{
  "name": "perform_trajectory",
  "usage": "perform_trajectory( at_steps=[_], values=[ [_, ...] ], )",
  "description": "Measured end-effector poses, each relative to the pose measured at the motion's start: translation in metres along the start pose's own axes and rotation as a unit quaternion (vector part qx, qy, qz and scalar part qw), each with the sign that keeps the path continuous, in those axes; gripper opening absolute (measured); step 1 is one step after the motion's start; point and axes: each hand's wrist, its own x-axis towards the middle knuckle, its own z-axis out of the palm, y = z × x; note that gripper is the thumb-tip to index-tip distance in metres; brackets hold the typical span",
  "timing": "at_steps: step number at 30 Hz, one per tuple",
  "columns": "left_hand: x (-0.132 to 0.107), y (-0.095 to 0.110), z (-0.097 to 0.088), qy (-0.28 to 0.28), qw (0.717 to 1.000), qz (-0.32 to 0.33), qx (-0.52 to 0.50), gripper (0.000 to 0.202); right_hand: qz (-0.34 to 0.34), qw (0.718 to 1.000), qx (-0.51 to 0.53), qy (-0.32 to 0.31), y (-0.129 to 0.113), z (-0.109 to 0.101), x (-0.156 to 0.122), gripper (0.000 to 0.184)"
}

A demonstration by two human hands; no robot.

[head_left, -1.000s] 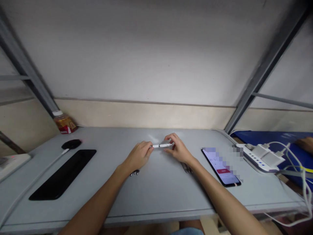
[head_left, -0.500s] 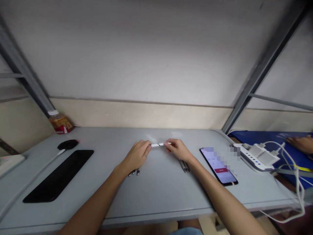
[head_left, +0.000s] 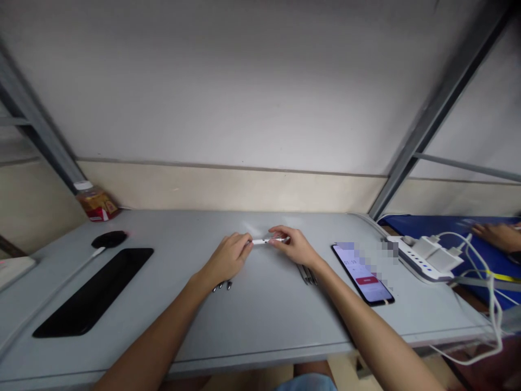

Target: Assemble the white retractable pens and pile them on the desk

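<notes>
A slim white pen [head_left: 258,241] lies level between my two hands, just above or on the grey desk; which, I cannot tell. My left hand [head_left: 228,256] grips its left end, fingers pressed together over it. At the clear-looking right end, my right hand [head_left: 293,245] pinches with thumb and fingers, the index finger arched above. Below my left wrist are three small dark shiny tips [head_left: 222,286], partly hidden by the arm. Several slender dark pen-like pieces [head_left: 308,275] lie beside my right forearm, partly covered by it.
On the right are a lit phone [head_left: 358,274] and a white power strip [head_left: 423,260] with plugs and cables. Another person's hand [head_left: 496,237] rests on a blue surface. Leftward are a black phone-like slab [head_left: 95,293], a black round charger [head_left: 109,239] and a bottle [head_left: 95,202].
My right hand's fingers have loosened and spread a little, the index finger lifting into an arch. My left hand keeps its grip on the pen. The view has shifted slightly.
</notes>
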Motion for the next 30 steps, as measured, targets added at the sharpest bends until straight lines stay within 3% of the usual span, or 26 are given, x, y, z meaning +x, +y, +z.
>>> perform_trajectory(
  at_steps=[4, 8, 18, 22, 30],
  values=[
    [0.000, 0.000, 0.001, -0.005, 1.000, -0.001, -0.004, 0.025, -0.063, 0.994, -0.085, -0.013, 0.000, 0.002, 0.000, 0.012],
    [0.000, 0.000, -0.001, -0.009, 1.000, -0.008, -0.022, 0.028, -0.106, 0.981, -0.157, 0.033, 0.003, 0.000, 0.001, 0.016],
    [0.001, -0.007, 0.002, 0.005, 0.999, 0.021, -0.035, 0.032, -0.021, 0.962, -0.268, 0.050, 0.019, -0.021, 0.001, 0.016],
    [0.001, -0.010, 0.002, 0.007, 1.000, -0.001, -0.016, 0.030, -0.010, 0.960, -0.273, 0.060, 0.026, -0.028, 0.003, 0.017],
    [0.001, -0.008, 0.004, -0.009, 1.000, -0.005, 0.005, 0.030, -0.077, 0.972, -0.219, 0.025, 0.021, -0.023, 0.001, 0.018]
  ],
)
